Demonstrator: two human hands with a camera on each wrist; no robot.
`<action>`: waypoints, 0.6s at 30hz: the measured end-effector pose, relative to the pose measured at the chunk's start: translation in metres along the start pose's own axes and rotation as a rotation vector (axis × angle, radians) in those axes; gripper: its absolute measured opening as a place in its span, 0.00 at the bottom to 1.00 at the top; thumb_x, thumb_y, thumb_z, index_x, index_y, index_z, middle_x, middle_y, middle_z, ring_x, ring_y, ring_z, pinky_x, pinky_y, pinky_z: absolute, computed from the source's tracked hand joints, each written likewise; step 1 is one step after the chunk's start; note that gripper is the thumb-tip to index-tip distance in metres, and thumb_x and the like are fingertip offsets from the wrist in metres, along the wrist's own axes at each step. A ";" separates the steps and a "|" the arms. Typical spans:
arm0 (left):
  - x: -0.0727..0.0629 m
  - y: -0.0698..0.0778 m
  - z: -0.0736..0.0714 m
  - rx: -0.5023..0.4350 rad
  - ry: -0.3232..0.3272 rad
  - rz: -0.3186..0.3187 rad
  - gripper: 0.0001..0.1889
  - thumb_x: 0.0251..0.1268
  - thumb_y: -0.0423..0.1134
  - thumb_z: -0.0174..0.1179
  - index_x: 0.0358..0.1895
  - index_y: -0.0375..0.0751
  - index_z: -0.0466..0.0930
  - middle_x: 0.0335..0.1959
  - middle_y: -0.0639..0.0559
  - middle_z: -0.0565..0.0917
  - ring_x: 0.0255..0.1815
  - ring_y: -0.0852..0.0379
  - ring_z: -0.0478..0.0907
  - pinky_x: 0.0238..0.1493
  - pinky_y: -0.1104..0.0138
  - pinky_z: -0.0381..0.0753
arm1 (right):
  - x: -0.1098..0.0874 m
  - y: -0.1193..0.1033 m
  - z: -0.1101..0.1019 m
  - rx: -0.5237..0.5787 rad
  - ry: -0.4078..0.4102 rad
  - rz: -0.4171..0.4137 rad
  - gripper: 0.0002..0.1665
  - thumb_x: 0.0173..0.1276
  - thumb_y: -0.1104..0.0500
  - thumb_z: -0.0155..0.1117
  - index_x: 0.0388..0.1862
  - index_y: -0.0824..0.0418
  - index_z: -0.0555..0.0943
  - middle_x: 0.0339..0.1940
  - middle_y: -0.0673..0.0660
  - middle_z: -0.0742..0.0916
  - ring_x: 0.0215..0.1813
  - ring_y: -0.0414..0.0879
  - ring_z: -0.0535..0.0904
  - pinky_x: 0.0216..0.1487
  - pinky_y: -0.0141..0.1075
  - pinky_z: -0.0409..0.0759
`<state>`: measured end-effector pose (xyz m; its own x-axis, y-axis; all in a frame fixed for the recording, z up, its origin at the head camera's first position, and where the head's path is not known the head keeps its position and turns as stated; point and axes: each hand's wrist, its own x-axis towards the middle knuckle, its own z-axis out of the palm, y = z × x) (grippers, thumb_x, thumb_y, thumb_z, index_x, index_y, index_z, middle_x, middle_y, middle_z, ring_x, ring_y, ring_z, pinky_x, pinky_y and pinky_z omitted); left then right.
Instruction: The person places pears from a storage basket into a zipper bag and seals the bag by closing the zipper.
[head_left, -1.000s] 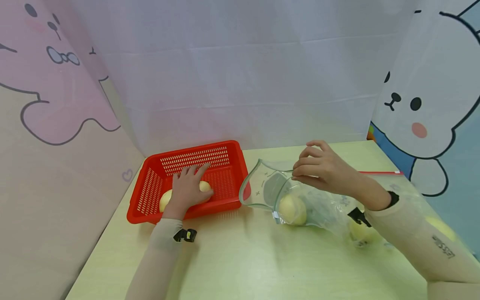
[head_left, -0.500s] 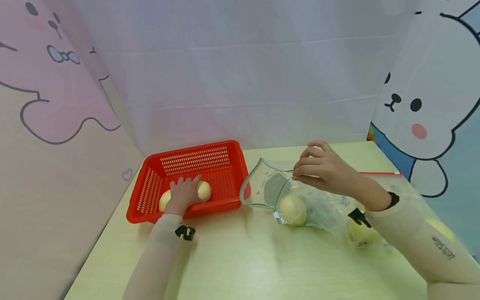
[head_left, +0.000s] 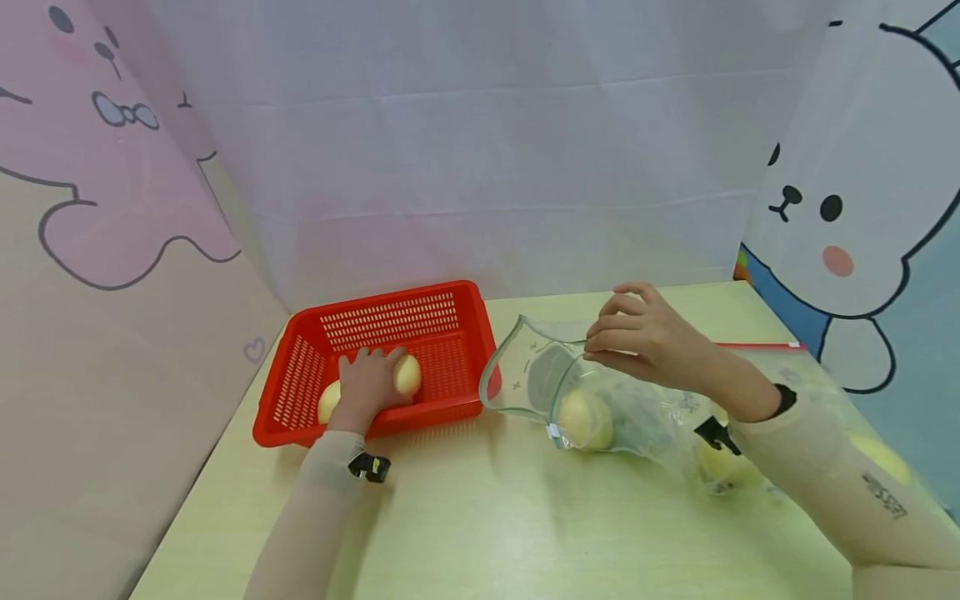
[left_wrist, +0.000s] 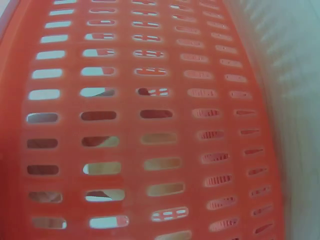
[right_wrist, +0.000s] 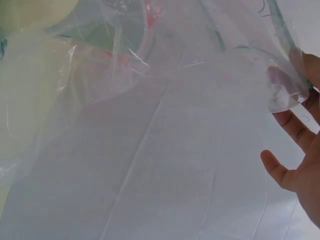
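Inside the red slotted basket [head_left: 450, 367], my left hand [head_left: 369, 385] grips a pale yellow round fruit [head_left: 407, 376], its fingers over the left side of it. A second pale yellow fruit [head_left: 328, 402] lies to the left, partly covered by the hand. In the left wrist view the basket wall [left_wrist: 127, 127] fills most of the frame; yellow patches show through its slots. My right hand [head_left: 641, 337] pinches the upper rim of a clear zip bag [head_left: 536, 367], whose mouth gapes toward the basket. One yellow fruit [head_left: 587, 419] sits in this bag.
To the right, under my right forearm, lies another clear bag with a red zip strip [head_left: 761, 345], and yellow fruits [head_left: 879, 458] show there through plastic. A white curtain [head_left: 495, 183] stands behind the pale table [head_left: 480, 517]. Printed cartoon cloths flank both sides.
My left hand has come down a little into the basket and its fingers have drawn in around the right-hand fruit, which has shifted slightly. The right hand and bag have barely moved.
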<state>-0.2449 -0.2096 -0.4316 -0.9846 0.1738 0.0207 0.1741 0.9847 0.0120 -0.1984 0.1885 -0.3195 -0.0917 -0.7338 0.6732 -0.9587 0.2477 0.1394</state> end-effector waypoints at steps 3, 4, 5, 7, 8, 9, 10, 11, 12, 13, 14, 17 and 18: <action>0.001 -0.001 0.001 -0.013 0.085 0.004 0.43 0.49 0.55 0.72 0.71 0.49 0.69 0.58 0.36 0.78 0.60 0.36 0.70 0.58 0.37 0.63 | 0.001 0.000 0.001 -0.004 0.023 -0.020 0.21 0.79 0.48 0.50 0.31 0.55 0.84 0.31 0.49 0.86 0.37 0.49 0.77 0.48 0.60 0.67; 0.001 -0.001 0.002 -0.022 0.118 0.006 0.43 0.49 0.55 0.72 0.71 0.49 0.69 0.57 0.36 0.79 0.59 0.36 0.71 0.58 0.36 0.64 | 0.001 0.000 0.001 -0.005 0.027 -0.024 0.21 0.79 0.48 0.51 0.31 0.56 0.84 0.31 0.49 0.87 0.37 0.49 0.77 0.48 0.60 0.67; 0.001 0.000 0.002 -0.035 0.151 0.007 0.43 0.48 0.55 0.72 0.71 0.49 0.69 0.56 0.36 0.79 0.58 0.36 0.71 0.58 0.37 0.64 | 0.001 -0.001 0.001 -0.004 0.028 -0.024 0.21 0.79 0.49 0.51 0.31 0.56 0.84 0.31 0.49 0.87 0.37 0.49 0.77 0.48 0.60 0.67; 0.001 0.001 0.000 -0.071 0.230 0.014 0.42 0.47 0.55 0.72 0.70 0.48 0.70 0.54 0.36 0.79 0.57 0.37 0.72 0.58 0.37 0.63 | 0.001 -0.001 0.001 -0.004 0.027 -0.024 0.20 0.79 0.49 0.51 0.31 0.56 0.84 0.31 0.49 0.87 0.37 0.49 0.77 0.48 0.60 0.67; 0.000 0.001 -0.001 -0.093 0.270 0.018 0.42 0.47 0.54 0.72 0.69 0.48 0.71 0.53 0.36 0.80 0.56 0.37 0.72 0.59 0.37 0.63 | 0.001 -0.001 0.001 -0.004 0.026 -0.023 0.21 0.79 0.49 0.51 0.31 0.56 0.85 0.31 0.49 0.87 0.37 0.49 0.77 0.48 0.60 0.67; -0.001 0.003 -0.002 -0.118 0.311 0.026 0.42 0.46 0.53 0.73 0.69 0.48 0.72 0.52 0.36 0.80 0.55 0.38 0.72 0.59 0.37 0.63 | 0.000 -0.001 0.001 -0.005 0.024 -0.020 0.21 0.79 0.49 0.51 0.31 0.56 0.85 0.31 0.49 0.87 0.37 0.49 0.77 0.48 0.60 0.66; -0.001 0.004 -0.004 -0.138 0.355 0.038 0.41 0.45 0.52 0.73 0.68 0.47 0.72 0.51 0.37 0.80 0.54 0.38 0.72 0.58 0.37 0.63 | 0.000 -0.001 0.001 -0.005 0.022 -0.017 0.21 0.79 0.49 0.51 0.31 0.56 0.85 0.31 0.49 0.87 0.37 0.49 0.77 0.48 0.60 0.67; -0.002 0.004 -0.005 -0.150 0.397 0.052 0.41 0.44 0.52 0.73 0.67 0.47 0.73 0.50 0.37 0.80 0.54 0.38 0.73 0.58 0.38 0.63 | 0.000 -0.001 0.001 -0.005 0.020 -0.014 0.21 0.79 0.49 0.51 0.31 0.56 0.85 0.31 0.49 0.87 0.37 0.49 0.77 0.49 0.60 0.67; -0.003 0.006 -0.006 -0.163 0.440 0.068 0.40 0.44 0.51 0.73 0.66 0.47 0.73 0.50 0.38 0.80 0.53 0.38 0.73 0.58 0.38 0.64 | -0.001 0.000 0.001 -0.006 0.020 -0.014 0.22 0.79 0.48 0.51 0.31 0.56 0.85 0.31 0.49 0.87 0.37 0.49 0.77 0.48 0.60 0.67; -0.004 0.006 -0.007 -0.171 0.480 0.086 0.40 0.43 0.51 0.74 0.66 0.47 0.74 0.49 0.38 0.80 0.53 0.39 0.73 0.58 0.38 0.64 | -0.001 0.000 0.001 -0.007 0.018 -0.010 0.22 0.79 0.48 0.50 0.31 0.56 0.85 0.31 0.49 0.87 0.37 0.49 0.77 0.49 0.60 0.67; -0.005 0.008 -0.009 -0.175 0.520 0.107 0.40 0.43 0.51 0.73 0.65 0.47 0.74 0.49 0.38 0.80 0.53 0.39 0.73 0.58 0.39 0.64 | -0.001 0.000 0.001 -0.010 0.019 -0.010 0.22 0.79 0.48 0.50 0.31 0.56 0.85 0.30 0.49 0.87 0.37 0.49 0.77 0.48 0.60 0.67; -0.008 0.013 -0.013 -0.183 0.641 0.181 0.37 0.43 0.50 0.72 0.63 0.47 0.75 0.48 0.38 0.80 0.52 0.38 0.74 0.57 0.40 0.66 | -0.002 0.001 0.001 -0.012 0.019 -0.010 0.22 0.79 0.48 0.50 0.31 0.56 0.85 0.30 0.49 0.86 0.37 0.49 0.77 0.49 0.60 0.67; -0.009 0.015 -0.015 -0.192 0.682 0.209 0.37 0.43 0.49 0.72 0.62 0.47 0.76 0.48 0.37 0.80 0.52 0.38 0.74 0.56 0.40 0.67 | -0.002 0.001 0.001 -0.012 0.020 -0.010 0.22 0.79 0.48 0.50 0.31 0.56 0.85 0.30 0.49 0.86 0.37 0.49 0.77 0.49 0.60 0.67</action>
<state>-0.2331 -0.1971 -0.4169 -0.7112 0.2473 0.6581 0.4180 0.9014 0.1129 -0.1993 0.1891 -0.3215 -0.0765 -0.7237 0.6858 -0.9563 0.2478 0.1549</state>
